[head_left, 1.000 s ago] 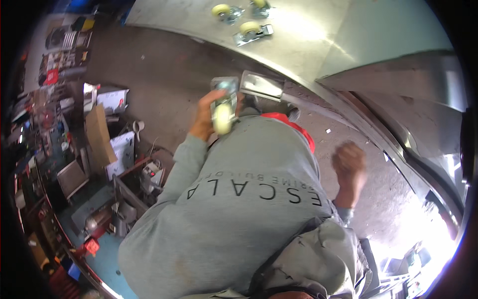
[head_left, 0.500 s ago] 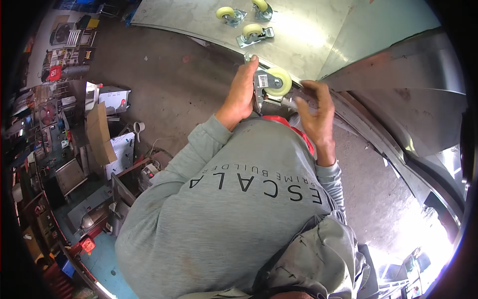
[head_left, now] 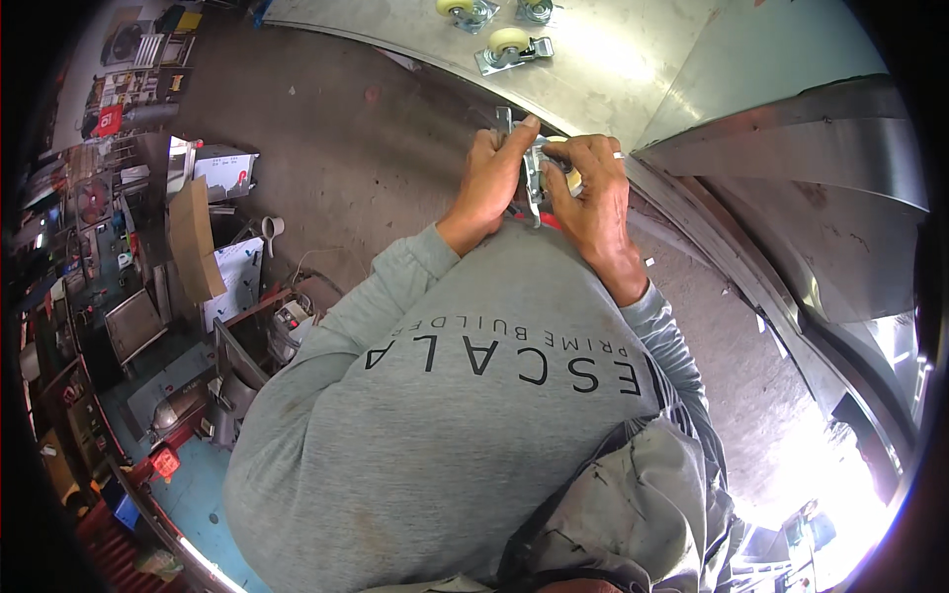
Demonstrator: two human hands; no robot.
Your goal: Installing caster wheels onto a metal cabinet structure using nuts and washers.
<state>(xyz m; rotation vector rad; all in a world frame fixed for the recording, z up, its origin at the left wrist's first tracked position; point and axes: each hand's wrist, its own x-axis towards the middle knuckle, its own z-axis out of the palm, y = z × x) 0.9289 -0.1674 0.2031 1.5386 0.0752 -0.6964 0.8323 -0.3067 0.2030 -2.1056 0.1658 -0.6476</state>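
Both of my hands hold one caster with a pale yellow wheel and a metal mounting plate (head_left: 532, 188) in front of my chest. My left hand (head_left: 484, 183) grips the plate from the left, its thumb up along the top. Curled over the wheel side, my right hand (head_left: 598, 203) has its thumb and fingers on the caster and hides most of the wheel. A small white bit shows at the right fingers; I cannot tell what it is. Beyond them, on a metal sheet surface (head_left: 613, 89), lies another caster (head_left: 509, 47) with a brake lever.
Two more casters, including a yellow-wheeled one (head_left: 462, 12), lie at the top edge. Curved sheet metal (head_left: 830, 148) stands close on the right. To the left are a cardboard piece (head_left: 196, 237), a white cup-like object (head_left: 272, 228) and cluttered benches.
My right hand has closed from open onto the caster's wheel side. The caster has turned, so its plate now shows more edge-on and the wheel is mostly covered.
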